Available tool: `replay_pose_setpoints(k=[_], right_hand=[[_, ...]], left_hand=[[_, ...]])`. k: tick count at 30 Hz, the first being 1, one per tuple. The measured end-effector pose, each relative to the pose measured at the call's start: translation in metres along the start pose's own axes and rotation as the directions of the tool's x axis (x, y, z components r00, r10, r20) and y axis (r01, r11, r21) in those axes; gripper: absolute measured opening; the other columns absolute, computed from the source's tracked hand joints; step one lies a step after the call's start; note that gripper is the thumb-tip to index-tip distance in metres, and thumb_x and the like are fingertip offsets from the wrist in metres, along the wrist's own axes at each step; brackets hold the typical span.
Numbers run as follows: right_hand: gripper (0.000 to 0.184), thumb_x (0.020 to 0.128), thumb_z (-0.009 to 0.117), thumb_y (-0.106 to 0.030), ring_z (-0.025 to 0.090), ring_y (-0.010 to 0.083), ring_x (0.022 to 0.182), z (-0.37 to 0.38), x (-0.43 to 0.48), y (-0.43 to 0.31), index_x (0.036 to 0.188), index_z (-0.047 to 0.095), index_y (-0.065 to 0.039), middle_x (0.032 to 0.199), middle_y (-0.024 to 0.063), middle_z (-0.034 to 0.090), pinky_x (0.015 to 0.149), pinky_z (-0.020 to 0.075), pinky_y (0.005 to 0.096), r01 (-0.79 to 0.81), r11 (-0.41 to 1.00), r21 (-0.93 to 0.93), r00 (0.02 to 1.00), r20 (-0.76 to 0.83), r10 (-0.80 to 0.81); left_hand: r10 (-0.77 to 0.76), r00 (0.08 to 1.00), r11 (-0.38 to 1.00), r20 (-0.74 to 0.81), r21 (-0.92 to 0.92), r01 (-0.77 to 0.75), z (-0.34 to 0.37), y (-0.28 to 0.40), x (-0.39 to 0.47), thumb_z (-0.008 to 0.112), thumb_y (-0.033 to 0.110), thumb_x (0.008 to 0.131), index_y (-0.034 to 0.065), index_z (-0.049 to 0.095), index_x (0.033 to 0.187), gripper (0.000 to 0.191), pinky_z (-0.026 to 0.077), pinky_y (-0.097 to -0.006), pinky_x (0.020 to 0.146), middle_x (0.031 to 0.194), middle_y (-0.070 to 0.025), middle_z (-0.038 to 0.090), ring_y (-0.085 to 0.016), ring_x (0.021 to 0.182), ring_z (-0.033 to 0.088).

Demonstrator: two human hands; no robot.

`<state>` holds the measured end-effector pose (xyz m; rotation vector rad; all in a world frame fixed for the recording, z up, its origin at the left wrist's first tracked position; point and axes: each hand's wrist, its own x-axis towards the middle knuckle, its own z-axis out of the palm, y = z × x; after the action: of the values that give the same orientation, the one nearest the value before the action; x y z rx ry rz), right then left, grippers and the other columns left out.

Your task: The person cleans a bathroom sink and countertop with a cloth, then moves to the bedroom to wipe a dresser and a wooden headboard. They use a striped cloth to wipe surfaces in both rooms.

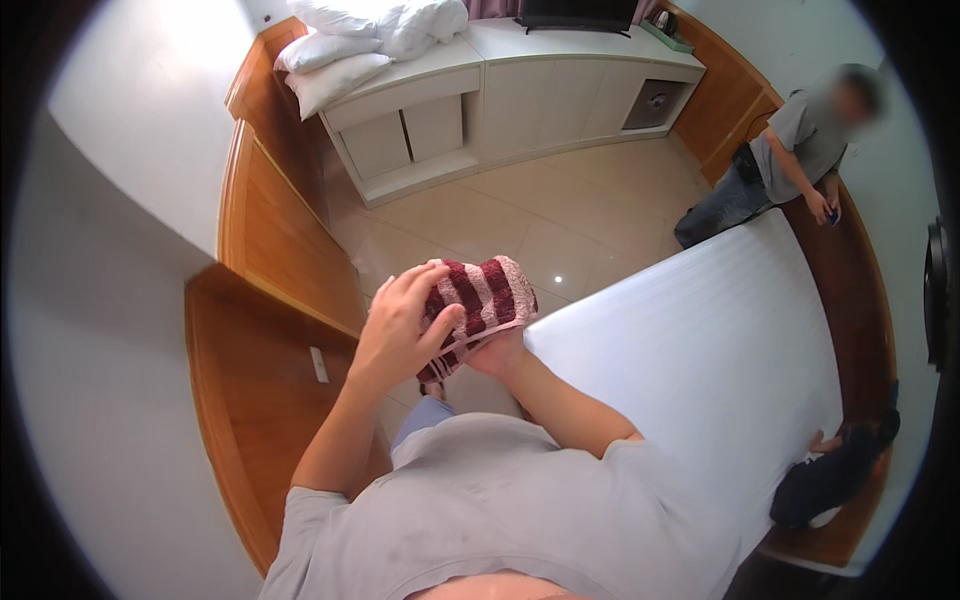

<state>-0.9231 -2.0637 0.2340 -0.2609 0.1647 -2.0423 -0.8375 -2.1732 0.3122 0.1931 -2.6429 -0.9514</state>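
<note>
A folded cloth, apparently a towel, with dark red and pink checks (491, 292) is held up in front of my body, above the tiled floor. My left hand (401, 322) lies on its left side, thumb across the front and fingers over the top edge. From below, my right hand (499, 352) supports the cloth; most of its fingers are hidden behind and under it. Pale edging runs along the lower side of the cloth.
A bed with a white sheet (697, 330) stands to my right. One person (795, 150) is at its far end, another (832, 472) near its lower right. White cabinets (555, 97) carry pillows (337, 75) and a television (577, 13). Wood panelling (277, 405) lines the left wall.
</note>
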Motion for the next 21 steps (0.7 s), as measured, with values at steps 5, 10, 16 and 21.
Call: replay_pose_setpoints(k=[5, 10, 16, 21], right_hand=[[0.064, 0.088, 0.03, -0.058, 0.043, 0.0249, 0.119, 0.0, 0.078, -0.024, 0.131, 0.037, -0.011, 0.131, 0.0086, 0.043, 0.099, 0.0367, 0.0423, 0.175, 0.971, -0.164, 0.984, 0.046, -0.17], [0.064, 0.086, 0.048, -0.048, 0.032, 0.0253, 0.127, 0.004, 0.12, -0.11, 0.134, 0.031, -0.011, 0.137, 0.0073, 0.035, 0.107, 0.026, 0.0445, 0.503, 0.852, -0.146, 0.861, 0.007, -0.508], [0.082, 0.079, 0.051, -0.058, 0.023, 0.0339, 0.13, 0.005, 0.182, -0.151, 0.136, 0.028, -0.006, 0.138, 0.0203, 0.029, 0.106, 0.0154, 0.0505, 0.191, -0.437, -0.879, 0.928, 0.307, -0.21], [0.089, 0.077, 0.035, -0.072, 0.025, 0.0382, 0.129, -0.04, 0.258, -0.154, 0.138, 0.026, -0.008, 0.136, 0.0251, 0.03, 0.106, 0.0122, 0.0522, -0.211, -0.803, -0.558, 0.929, 0.14, -0.341]], left_hand=[[0.083, 0.993, 0.996, -0.088, 0.021, -0.082, -0.038, -0.046, 0.063, 0.06, 0.028, 0.081, 0.0031, 0.049, 0.12, 0.047, 0.024, -0.046, 0.104, 0.126, -0.0207, 0.046, -0.034, 0.124, 0.038], [-0.191, 0.973, 0.502, -0.127, -0.865, -0.015, -0.057, -0.099, 0.157, 0.04, 0.05, 0.089, 0.0057, 0.04, 0.129, 0.06, 0.025, -0.0368, 0.102, 0.13, -0.0134, 0.044, -0.023, 0.124, 0.036], [0.069, 0.992, -0.223, 0.11, -0.967, 0.123, -0.009, -0.117, 0.261, 0.029, 0.058, 0.089, 0.0085, 0.033, 0.134, 0.067, 0.03, -0.0335, 0.099, 0.133, -0.01, 0.039, -0.021, 0.122, 0.036], [0.134, 0.96, -0.514, 0.248, -0.811, 0.281, 0.079, -0.185, 0.309, 0.032, 0.04, 0.094, 0.0093, 0.029, 0.134, 0.05, 0.032, -0.0397, 0.101, 0.128, -0.0089, 0.041, -0.022, 0.117, 0.041]])
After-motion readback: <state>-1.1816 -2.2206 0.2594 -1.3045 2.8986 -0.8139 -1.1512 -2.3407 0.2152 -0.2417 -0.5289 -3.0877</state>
